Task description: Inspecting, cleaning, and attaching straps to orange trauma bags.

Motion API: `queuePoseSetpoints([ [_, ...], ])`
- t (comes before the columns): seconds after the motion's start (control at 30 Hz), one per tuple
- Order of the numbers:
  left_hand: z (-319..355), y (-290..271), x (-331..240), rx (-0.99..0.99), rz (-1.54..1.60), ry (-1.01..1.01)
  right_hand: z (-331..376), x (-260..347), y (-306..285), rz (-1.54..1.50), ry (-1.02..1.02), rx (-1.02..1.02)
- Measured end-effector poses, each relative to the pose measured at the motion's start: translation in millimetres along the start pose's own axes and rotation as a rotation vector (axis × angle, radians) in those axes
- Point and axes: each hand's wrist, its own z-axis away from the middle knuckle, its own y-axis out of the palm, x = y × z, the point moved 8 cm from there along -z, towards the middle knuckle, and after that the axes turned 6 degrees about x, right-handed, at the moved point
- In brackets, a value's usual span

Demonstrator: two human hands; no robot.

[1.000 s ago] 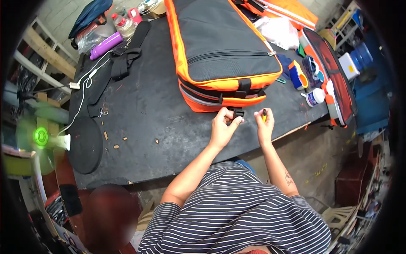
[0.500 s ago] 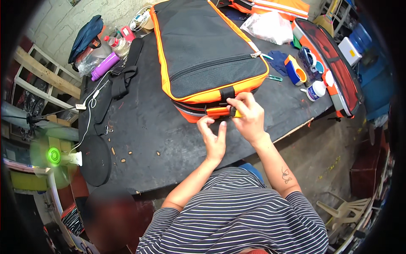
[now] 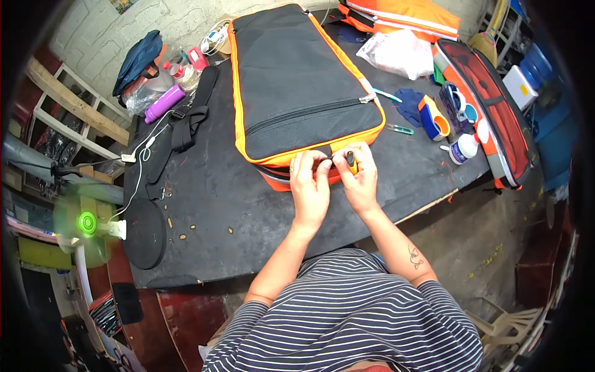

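Note:
A large black bag [image 3: 291, 68] with orange edging lies flat on the dark table, its short front end toward me. At that end a short black strap tab [image 3: 328, 149] hangs over the orange rim. My left hand [image 3: 310, 189] pinches the tab's lower end between thumb and fingers. Close beside it, my right hand [image 3: 361, 183] has a small yellow-and-black tool [image 3: 352, 162] tucked in its curled fingers. The right thumb and index finger meet at the tab too. My fingertips hide the tab's end and most of the tool, whose exact kind I cannot make out.
Left on the table [image 3: 204, 242] are a purple bottle [image 3: 165, 103], black straps [image 3: 189, 129] and a round black piece [image 3: 144, 234]. A small fan [image 3: 88, 224] spins at the left edge. Thread snips [image 3: 400, 129], an orange-and-blue tape holder [image 3: 433, 118], a white bottle [image 3: 464, 149] and a red-lined case [image 3: 486, 105] lie right.
My left hand has risen to the bag's front and closed on the tab. My right hand has shifted slightly down and left, beside it, still with the yellow-and-black tool. The view has shifted slightly.

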Motion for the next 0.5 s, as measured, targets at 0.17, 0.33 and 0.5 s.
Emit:
queuePoseSetpoints([
  [0.17,9,6,20,-0.125,0.456,-0.223,2,21,-10,0.178,-0.173,0.070],
  [0.33,4,10,22,-0.107,0.691,-0.294,11,15,-1,0.332,-0.238,0.100],
  [0.5,6,8,20,-0.157,0.491,-0.286,6,14,3,0.283,-0.226,0.116],
])
